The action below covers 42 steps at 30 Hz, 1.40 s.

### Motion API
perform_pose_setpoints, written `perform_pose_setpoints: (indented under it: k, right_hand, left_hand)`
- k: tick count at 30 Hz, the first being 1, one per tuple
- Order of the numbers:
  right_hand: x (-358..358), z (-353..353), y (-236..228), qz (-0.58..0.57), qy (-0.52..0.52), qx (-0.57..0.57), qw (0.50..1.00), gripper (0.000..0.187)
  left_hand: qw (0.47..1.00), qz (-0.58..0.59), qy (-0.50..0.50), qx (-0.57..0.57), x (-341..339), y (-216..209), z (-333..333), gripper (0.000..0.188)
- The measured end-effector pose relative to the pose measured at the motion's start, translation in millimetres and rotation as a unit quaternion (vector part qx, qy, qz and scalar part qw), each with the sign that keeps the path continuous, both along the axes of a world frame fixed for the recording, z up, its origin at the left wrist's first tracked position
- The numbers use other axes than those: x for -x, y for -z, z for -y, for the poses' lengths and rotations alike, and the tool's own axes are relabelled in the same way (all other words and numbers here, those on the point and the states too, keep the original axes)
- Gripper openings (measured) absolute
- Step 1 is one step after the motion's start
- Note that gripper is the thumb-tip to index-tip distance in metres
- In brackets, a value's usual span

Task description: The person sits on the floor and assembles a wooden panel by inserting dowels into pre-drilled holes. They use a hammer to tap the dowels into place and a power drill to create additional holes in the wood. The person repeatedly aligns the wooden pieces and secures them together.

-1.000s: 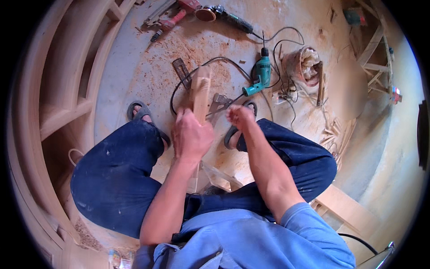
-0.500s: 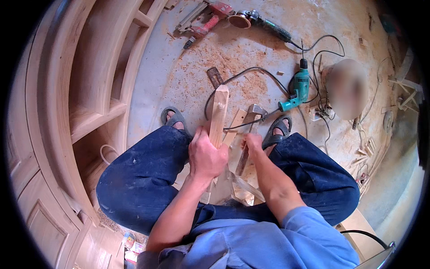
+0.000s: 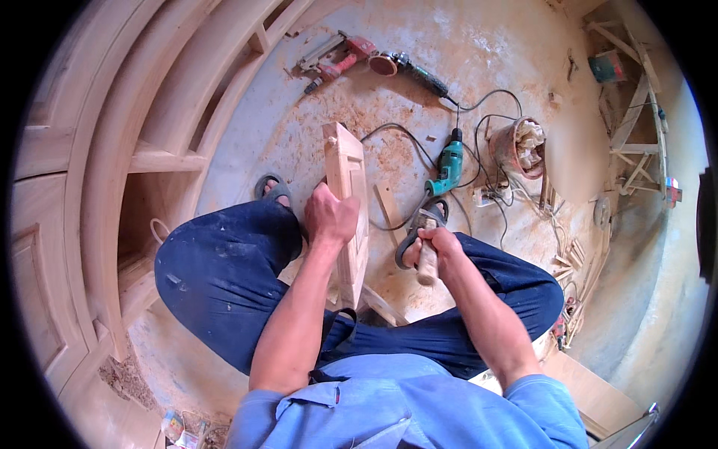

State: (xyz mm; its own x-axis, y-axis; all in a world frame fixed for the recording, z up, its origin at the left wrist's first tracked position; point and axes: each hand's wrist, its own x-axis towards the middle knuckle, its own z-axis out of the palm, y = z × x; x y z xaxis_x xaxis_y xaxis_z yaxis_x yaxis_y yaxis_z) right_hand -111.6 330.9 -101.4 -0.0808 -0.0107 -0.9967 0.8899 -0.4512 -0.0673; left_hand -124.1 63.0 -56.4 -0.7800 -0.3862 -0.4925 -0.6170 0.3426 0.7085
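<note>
My left hand (image 3: pixel 331 217) is closed round the edge of a pale wooden panel door (image 3: pixel 354 168). It stands on edge between my knees, its recessed face turned to the right. In my right hand (image 3: pixel 443 243) is a hammer by its wooden handle (image 3: pixel 427 271), whose butt end points back toward me. The hammer's head lies beyond my fist, foreshortened and hard to make out. A gap separates the hammer from the panel door. On the floor between them lies a flat wooden strip (image 3: pixel 387 206).
A green drill (image 3: pixel 449 166) with a black cord lies ahead on the dusty floor, near an angle grinder (image 3: pixel 422 78) and a red nail gun (image 3: pixel 340 66). A bucket (image 3: pixel 505 146) stands to the right. Wooden cabinets (image 3: pixel 176 161) line the left. Scrap sticks (image 3: pixel 572 254) lie at right.
My right hand has lifted the hammer from beside the wooden strip toward me. The panel door has turned, so its recessed face shows more. The view has shifted, revealing the bucket.
</note>
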Motion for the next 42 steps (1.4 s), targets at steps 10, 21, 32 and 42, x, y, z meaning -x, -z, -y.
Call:
perform_pose_setpoints:
  k: [10,21,32,42]
  right_hand:
    - [-13,1,-18,-0.313,0.019,-0.39,0.866,0.012]
    - [37,101,-116,-0.553,-0.449,-0.359,0.604,0.027]
    - [67,146,-109,-0.518,-0.6,-0.389,0.47,0.034]
    - [71,160,-105,-0.491,-0.622,-0.406,0.456,0.032]
  left_hand:
    - [0.991,-0.008,0.056,0.121,7,-26,14,0.04]
    - [0.991,0.01,0.035,0.129,21,-1,26,0.038]
    - [0.994,0.064,0.031,0.081,36,-17,40,0.038]
    - [0.993,0.083,0.047,0.071,38,-28,43,0.04]
